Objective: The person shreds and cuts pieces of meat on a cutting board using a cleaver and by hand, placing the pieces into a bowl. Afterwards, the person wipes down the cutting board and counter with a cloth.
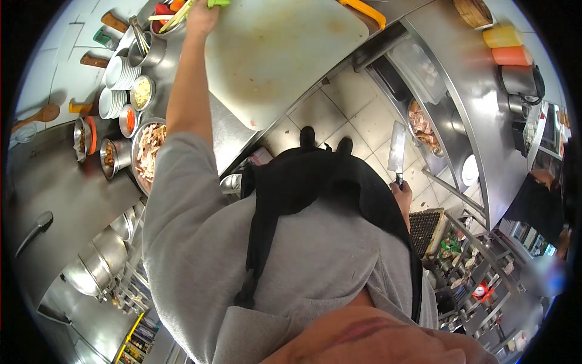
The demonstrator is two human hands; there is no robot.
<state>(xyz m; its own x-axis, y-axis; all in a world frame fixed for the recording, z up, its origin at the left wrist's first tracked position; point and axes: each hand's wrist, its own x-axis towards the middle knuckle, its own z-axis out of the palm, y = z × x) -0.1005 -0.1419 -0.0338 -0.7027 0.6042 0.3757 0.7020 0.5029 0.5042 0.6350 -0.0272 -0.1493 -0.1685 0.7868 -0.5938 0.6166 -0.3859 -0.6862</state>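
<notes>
My right hand (401, 197) hangs low beside my body, closed around the black handle of a cleaver (396, 148). Its broad blade points away from me, above the tiled floor. At the top edge, my left hand (203, 17) is beside a bowl of vegetables and over the left side of the white cutting board (279, 54). Pale green stalks (173, 22) stick out to its left and a bright green piece (219, 3) to its right; the fingers look closed on them, though the frame edge cuts part off. A yellow-handled tool (365, 12) lies at the board's far edge.
Left of the board stand a bowl of sliced meat (150, 151), stacked white dishes (121, 74) and a bowl of chopped pale food (142, 92). To the right is a steel counter (464, 91) with a meat bowl (424, 128) on the shelf below. Another person (533, 203) is far right.
</notes>
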